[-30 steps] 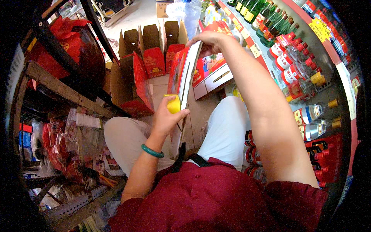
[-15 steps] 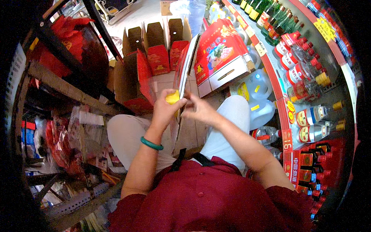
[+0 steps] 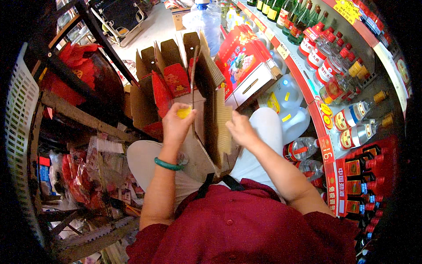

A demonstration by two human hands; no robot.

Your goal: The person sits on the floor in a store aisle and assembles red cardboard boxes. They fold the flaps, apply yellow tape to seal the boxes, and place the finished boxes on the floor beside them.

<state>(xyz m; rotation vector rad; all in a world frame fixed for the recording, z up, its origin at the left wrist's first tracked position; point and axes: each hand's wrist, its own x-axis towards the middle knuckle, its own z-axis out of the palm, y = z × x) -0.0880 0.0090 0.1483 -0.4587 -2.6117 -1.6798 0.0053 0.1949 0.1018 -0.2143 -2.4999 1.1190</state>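
Between my knees stands a partly unfolded cardboard box [image 3: 210, 105], its brown inner faces spread apart. My left hand [image 3: 176, 125], a green bangle at its wrist, is closed at the box's left panel, with a small yellow object [image 3: 184, 112] between thumb and fingers. I cannot make out what kind of thing that is. On the other side, my right hand [image 3: 241, 130] has its fingers curled at the edge of the right panel; the hand is slightly blurred. Ahead, several opened red boxes [image 3: 176, 79] stand upright on the floor.
A stack of flat red cartons [image 3: 241, 66] leans ahead to the right, beside large clear jugs [image 3: 285, 94]. Shelves of bottles [image 3: 325, 66] line the right. A dark frame rack [image 3: 83, 116] with plastic bags stands left. A big water bottle [image 3: 206, 26] is farther ahead.
The flat carton has been spread into an opened box. My right hand has moved right with its panel, away from the left hand. The view has shifted slightly.
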